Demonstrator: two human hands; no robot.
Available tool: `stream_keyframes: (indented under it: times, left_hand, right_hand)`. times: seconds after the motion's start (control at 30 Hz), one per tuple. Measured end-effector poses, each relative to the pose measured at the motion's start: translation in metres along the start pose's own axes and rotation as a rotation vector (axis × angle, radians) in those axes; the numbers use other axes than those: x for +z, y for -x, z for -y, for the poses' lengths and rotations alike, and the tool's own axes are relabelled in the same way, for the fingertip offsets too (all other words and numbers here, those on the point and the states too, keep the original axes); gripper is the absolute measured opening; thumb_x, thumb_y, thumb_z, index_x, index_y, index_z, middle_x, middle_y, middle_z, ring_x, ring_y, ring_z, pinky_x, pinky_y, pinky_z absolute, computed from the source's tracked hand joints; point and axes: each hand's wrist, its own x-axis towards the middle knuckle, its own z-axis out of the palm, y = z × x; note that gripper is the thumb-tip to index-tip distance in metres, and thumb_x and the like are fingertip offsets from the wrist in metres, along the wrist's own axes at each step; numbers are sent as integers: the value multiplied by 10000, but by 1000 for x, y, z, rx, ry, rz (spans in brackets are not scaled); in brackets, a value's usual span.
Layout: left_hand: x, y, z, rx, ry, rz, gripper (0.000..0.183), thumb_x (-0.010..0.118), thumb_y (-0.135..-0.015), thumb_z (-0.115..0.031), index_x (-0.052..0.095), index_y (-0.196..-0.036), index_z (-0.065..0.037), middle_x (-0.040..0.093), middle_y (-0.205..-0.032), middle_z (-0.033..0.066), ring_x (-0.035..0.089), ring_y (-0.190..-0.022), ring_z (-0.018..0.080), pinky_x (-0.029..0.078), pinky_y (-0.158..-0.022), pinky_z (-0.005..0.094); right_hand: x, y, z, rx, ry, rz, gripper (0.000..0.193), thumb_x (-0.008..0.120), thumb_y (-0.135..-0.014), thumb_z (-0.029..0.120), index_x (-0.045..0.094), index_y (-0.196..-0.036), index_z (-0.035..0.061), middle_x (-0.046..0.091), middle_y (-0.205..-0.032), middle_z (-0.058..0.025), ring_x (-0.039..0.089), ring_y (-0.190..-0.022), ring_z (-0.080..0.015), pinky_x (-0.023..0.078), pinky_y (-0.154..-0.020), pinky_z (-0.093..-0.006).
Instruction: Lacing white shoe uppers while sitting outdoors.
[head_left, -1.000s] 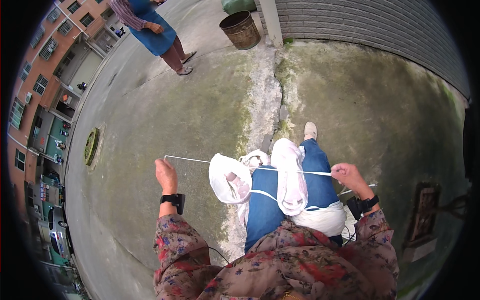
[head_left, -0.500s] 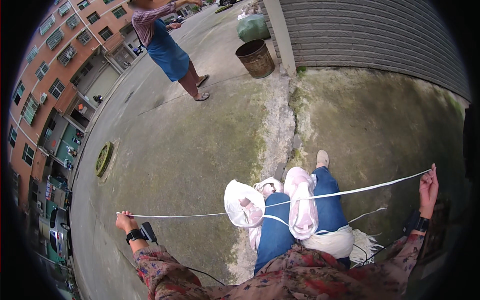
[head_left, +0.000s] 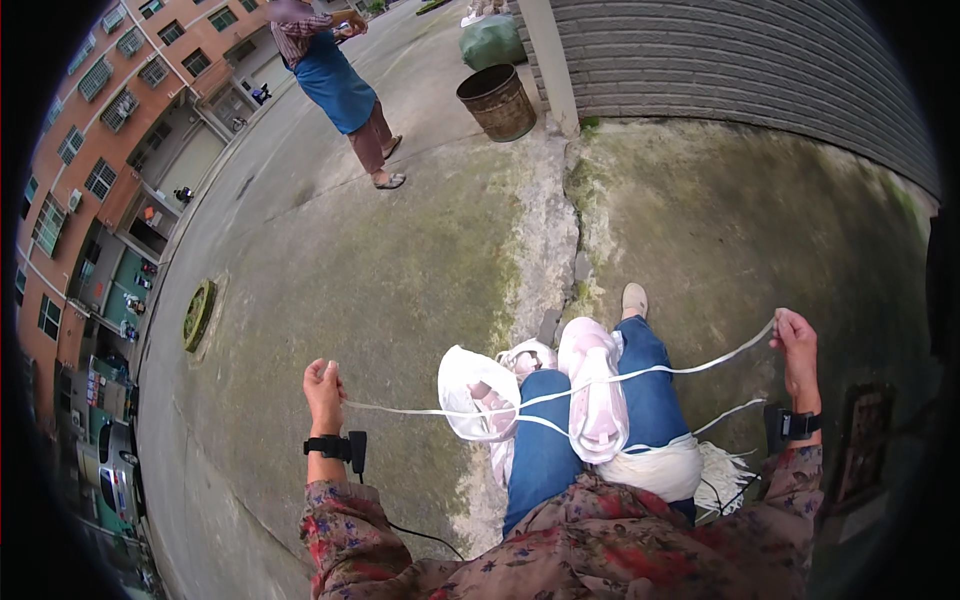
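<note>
A long white shoelace [head_left: 690, 370] runs across my lap and sags a little in the middle. My left hand [head_left: 322, 392] pinches one end, and my right hand [head_left: 796, 340] pinches the other, raised higher. Beneath the lace, a pale pink-and-white shoe [head_left: 598, 405] rests on my right thigh. Beside my left leg a white shoe [head_left: 462, 412] shows its opening, with part of another pale shoe [head_left: 530, 356] behind it; how these are supported is hidden. A thick bundle of white laces [head_left: 665, 468] lies over my right thigh, its ends hanging to the right.
Mossy concrete [head_left: 380, 280] spreads around my legs, with a long crack running away from me. Farther off stand a person in a blue apron [head_left: 335, 88], a rusty metal bin [head_left: 497, 104] and a green sack [head_left: 492, 42]. A grey shutter wall [head_left: 740, 70] rises at right.
Both hands have come inward, closer together, the left one also rising. The lace has gone from taut to slack. The person in the apron has drawn their arms in.
</note>
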Motion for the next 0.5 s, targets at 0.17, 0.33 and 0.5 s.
stream_keyframes:
  times: [0.17, 0.33, 0.5]
  left_hand:
    - [124, 70, 7, -39, 23, 631, 434, 561, -820, -36, 388, -1208, 54, 610, -749, 79, 558, -541, 128, 442, -489, 236]
    - [202, 129, 1, -129, 7, 1048, 207, 560, -860, -78, 528, -1029, 37, 621, -824, 83, 584, -599, 127, 487, -578, 234]
    - [254, 181, 24, -255, -33, 1190, 99, 532, -876, -79, 529, -932, 2, 612, -797, 73, 596, -633, 131, 485, -579, 236]
  right_hand:
    - [97, 28, -37, -452, 499, 330, 116, 570, -792, 67, 630, -862, -3, 585, -784, -72, 543, -809, -191, 434, -706, -296]
    - [150, 52, -58, -270, 481, 691, 145, 578, -787, 124, 629, -830, -4, 606, -742, -147, 586, -715, -272, 450, -651, -348]
    - [173, 54, -98, -492, 716, 743, 168, 529, -791, 154, 571, -730, 3, 581, -731, -175, 561, -753, -357, 427, -665, -444]
